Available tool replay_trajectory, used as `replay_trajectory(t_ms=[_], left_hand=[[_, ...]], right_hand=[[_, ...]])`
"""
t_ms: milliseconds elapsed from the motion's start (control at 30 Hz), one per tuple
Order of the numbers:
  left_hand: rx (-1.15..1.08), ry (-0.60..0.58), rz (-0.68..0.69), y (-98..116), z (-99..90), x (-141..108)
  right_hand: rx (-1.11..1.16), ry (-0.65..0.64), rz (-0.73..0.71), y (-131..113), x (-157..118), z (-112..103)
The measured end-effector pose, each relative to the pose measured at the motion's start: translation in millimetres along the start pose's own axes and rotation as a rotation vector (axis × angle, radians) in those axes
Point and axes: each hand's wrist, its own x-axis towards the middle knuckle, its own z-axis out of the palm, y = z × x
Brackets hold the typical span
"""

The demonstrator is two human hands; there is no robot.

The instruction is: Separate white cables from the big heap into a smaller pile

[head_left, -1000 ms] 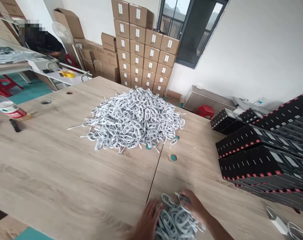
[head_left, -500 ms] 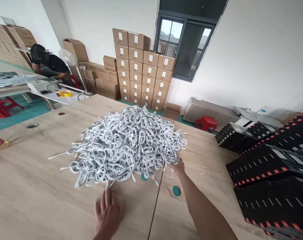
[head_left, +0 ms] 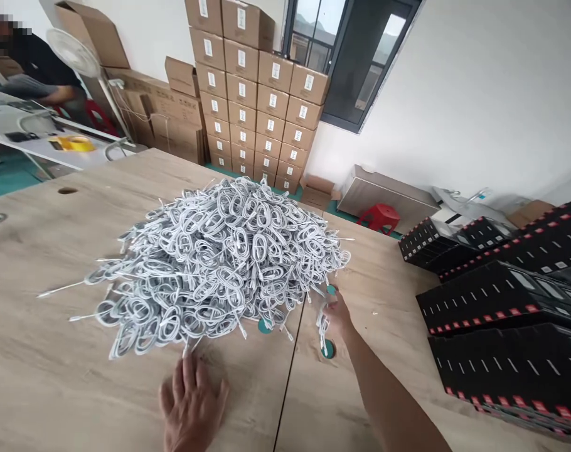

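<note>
Across our wooden table (head_left: 88, 402) spreads a heap of coiled cables (head_left: 238, 251); at its near edge our left hand (head_left: 191, 402) lies flat, fingers loosely spread, and beside it our right hand (head_left: 339, 314) pinches a cable coil (head_left: 321, 328).

Left grip (head_left: 191, 398) and right forearm (head_left: 384, 380) bare; right grip (head_left: 336, 312) seems bare too.

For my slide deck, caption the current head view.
Right hand holding bundled white cable beside a heap of coiled white cables on a pale wooden table, left hand palm down.
</note>
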Motion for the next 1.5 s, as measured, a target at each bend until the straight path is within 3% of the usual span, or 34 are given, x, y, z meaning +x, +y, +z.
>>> replay_trajectory(t_ms=[100,233,300,400,433,467,567,600,700,800,900,933,967,1100,1133,1167,1267,1300,1333,1400,1500], left_hand=[[0.019,-0.045,-0.015,4,-4.5,1],[0.002,-0.085,-0.022,7,-9.8,3],[-0.013,-0.083,-0.021,10,-12.3,3],[-0.028,-0.063,-0.024,12,-14.7,3],[-0.029,-0.061,-0.023,13,-15.0,3],[-0.030,-0.060,-0.022,13,-14.9,3],[-0.029,-0.051,-0.006,11,-13.2,3],[-0.031,-0.044,-0.004,10,-12.3,3],[-0.040,-0.022,-0.001,9,-9.7,4],[-0.038,-0.027,-0.009,8,-8.9,4],[-0.018,-0.076,-0.028,9,-10.0,4],[-0.015,-0.088,-0.031,9,-10.4,3],[-0.016,-0.093,-0.029,9,-10.5,3],[-0.050,-0.063,-0.028,8,-7.7,2],[-0.058,-0.054,-0.030,7,-6.1,2],[-0.067,-0.046,-0.029,6,-4.4,2],[-0.090,-0.026,-0.014,4,-0.8,1],[-0.094,-0.022,-0.010,4,-0.7,1],[-0.095,-0.021,-0.010,4,-1.0,1],[-0.084,-0.029,-0.024,5,-2.7,1],[-0.057,-0.045,-0.034,5,-4.3,0]], right_hand=[[0.098,-0.083,0.117,9,-38,-40],[-0.017,-0.385,0.326,33,-112,-99],[-0.136,-0.561,0.403,44,-149,-113],[-0.385,-0.875,0.389,47,-178,-107],[-0.462,-0.870,0.318,43,-178,-99],[-0.523,-0.785,0.213,38,-173,-89],[-0.625,-0.346,-0.095,18,-142,-52],[-0.660,-0.284,-0.147,14,-132,-40],[-0.732,-0.340,-0.272,15,-127,-18],[-0.764,-0.514,-0.372,35,-153,-26],[-0.917,-0.755,-0.287,50,-175,-60],[-0.953,-0.778,-0.240,49,-177,-72],[-0.969,-0.743,-0.198,47,-174,-83],[-0.911,-0.403,-0.098,28,-153,-104],[-0.889,-0.433,-0.063,25,-150,-106],[-0.862,-0.541,-0.001,24,-148,-108],[-0.744,-0.942,0.171,17,-140,-110],[-0.678,-0.956,0.178,12,-133,-108],[-0.575,-0.871,0.183,5,-122,-103],[-0.308,-0.553,0.194,-16,-89,-81],[0.095,-0.196,0.361,-49,-28,-26]])
